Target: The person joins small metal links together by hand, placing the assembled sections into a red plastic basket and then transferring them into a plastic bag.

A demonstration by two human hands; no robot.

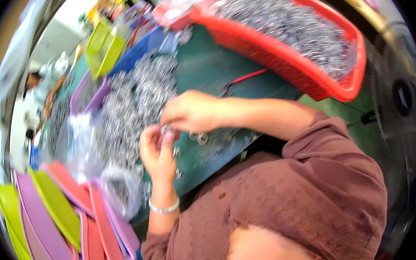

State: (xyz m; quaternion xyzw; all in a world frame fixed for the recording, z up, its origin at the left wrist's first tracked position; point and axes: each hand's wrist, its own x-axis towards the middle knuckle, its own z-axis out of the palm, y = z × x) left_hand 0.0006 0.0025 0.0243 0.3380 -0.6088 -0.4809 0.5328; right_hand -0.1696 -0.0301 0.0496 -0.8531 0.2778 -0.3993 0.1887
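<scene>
My left hand (157, 156), with a pale bracelet at the wrist, is closed by its thumb and fingers on a small shiny metal piece (166, 129). From the right my right hand (193, 112) reaches in and pinches at the same piece. Its exact shape is hidden by the fingertips. Just beyond both hands spreads a big heap of small silvery metal pieces (134, 96). A few loose metal rings (202, 139) lie on the green tabletop (197, 57) beside my right hand.
A long red basket (271, 59) full of metal pieces stands at the far right. Near it lies a red-handled tool (249, 76). Blue (136, 57), purple (99, 97) and lime (104, 47) bins edge the heap. Colourful stacked bins (53, 210) crowd the left. A fan (400, 95) stands right.
</scene>
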